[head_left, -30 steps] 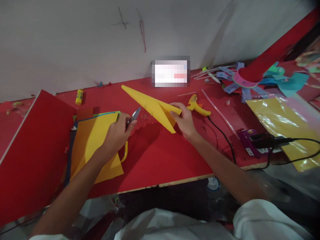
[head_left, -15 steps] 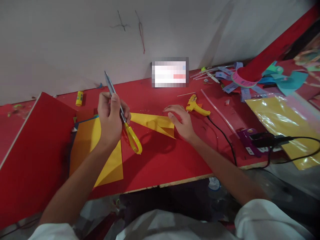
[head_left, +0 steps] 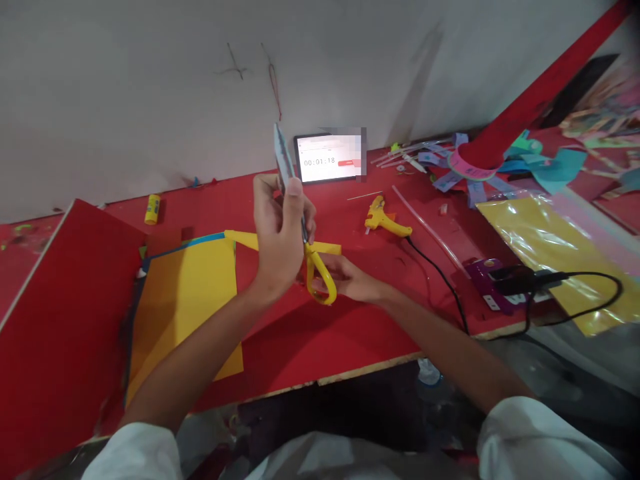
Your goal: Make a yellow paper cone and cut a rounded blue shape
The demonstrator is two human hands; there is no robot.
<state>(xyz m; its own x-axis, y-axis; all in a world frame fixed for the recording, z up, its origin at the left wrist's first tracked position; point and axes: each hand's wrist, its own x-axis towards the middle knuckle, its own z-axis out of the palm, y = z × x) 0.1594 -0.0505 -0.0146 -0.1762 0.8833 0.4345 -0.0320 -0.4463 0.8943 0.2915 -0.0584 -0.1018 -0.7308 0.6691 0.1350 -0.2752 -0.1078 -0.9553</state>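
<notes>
Two bare hands, close together. Left hand (head_left: 280, 233) closed around yellow-handled, steel-bladed scissors (head_left: 284, 157), thumb along the metal. Long axis slants: tips point away and slightly left, loops hang nearer and right of the left hand. Right hand (head_left: 353, 277) is nearer the loops, fingers part-curled behind them; contact and grip cannot be told. Just beyond both hands, rolled yellow paper piece (head_left: 244, 239), lying left-to-right. Beyond and right of the right hand, yellow plastic glue gun (head_left: 384, 220).
</notes>
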